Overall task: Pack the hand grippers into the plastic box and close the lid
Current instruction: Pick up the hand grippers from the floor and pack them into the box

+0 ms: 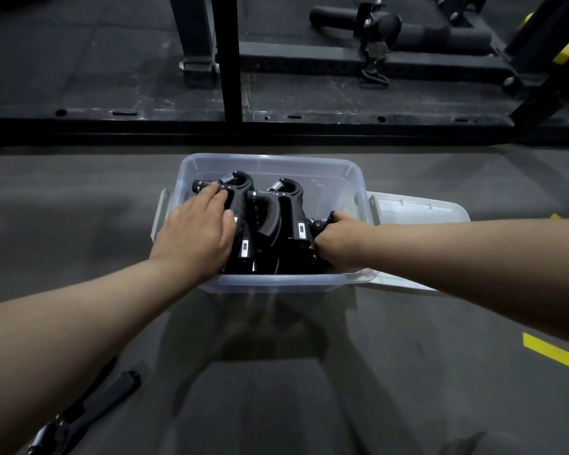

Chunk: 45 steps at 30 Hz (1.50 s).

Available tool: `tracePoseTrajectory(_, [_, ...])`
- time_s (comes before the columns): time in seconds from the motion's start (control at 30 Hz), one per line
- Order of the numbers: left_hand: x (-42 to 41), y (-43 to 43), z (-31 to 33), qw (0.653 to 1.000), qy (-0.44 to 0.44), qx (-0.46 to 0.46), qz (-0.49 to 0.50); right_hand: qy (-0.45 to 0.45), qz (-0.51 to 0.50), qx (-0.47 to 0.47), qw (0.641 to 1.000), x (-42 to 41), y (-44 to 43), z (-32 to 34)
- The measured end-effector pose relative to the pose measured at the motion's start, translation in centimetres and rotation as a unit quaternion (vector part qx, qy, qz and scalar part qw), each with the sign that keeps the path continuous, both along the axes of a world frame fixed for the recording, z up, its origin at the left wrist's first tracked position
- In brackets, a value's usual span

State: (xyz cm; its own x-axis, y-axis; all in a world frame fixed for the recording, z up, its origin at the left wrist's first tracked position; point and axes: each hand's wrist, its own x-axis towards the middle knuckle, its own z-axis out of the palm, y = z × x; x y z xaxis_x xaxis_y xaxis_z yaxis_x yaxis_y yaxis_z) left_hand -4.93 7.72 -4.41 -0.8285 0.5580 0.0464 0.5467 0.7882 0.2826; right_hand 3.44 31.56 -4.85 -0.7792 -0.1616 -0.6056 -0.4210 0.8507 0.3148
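Note:
A clear plastic box (276, 164) stands on the grey floor in the middle of the view. Several black hand grippers lie inside it. My left hand (196, 233) rests flat, fingers straight, on the leftmost hand gripper (240, 205). A second hand gripper (284, 208) lies in the box's middle. My right hand (337, 243) reaches into the box's right side, fingers curled round a third hand gripper (316, 224) that is mostly hidden. The clear lid (418, 208) lies flat on the floor right of the box. Another black hand gripper (83, 412) lies on the floor at lower left.
A black steel rack frame (230, 60) with a low base rail (276, 128) crosses the floor behind the box. A padded roller (440, 32) sits at the back right. Yellow tape (555, 354) marks the floor at lower right.

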Motion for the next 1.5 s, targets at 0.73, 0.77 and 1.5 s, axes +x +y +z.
tracePoseTrajectory(0.73, [-0.2,0.0,-0.4,1.0,0.021,-0.005,-0.006,-0.023,-0.097,0.003,0.995,-1.3,-0.1,3.0])
tracePoseTrajectory(0.77, [-0.3,0.0,-0.3,1.0,0.02,-0.005,-0.008,-0.031,-0.116,-0.007,0.993,-1.3,-0.1,3.0])
tracePoseTrajectory(1.5, [-0.2,-0.1,-0.4,1.0,0.019,-0.004,-0.006,-0.019,-0.187,-0.032,0.982,0.5,0.0,2.5])
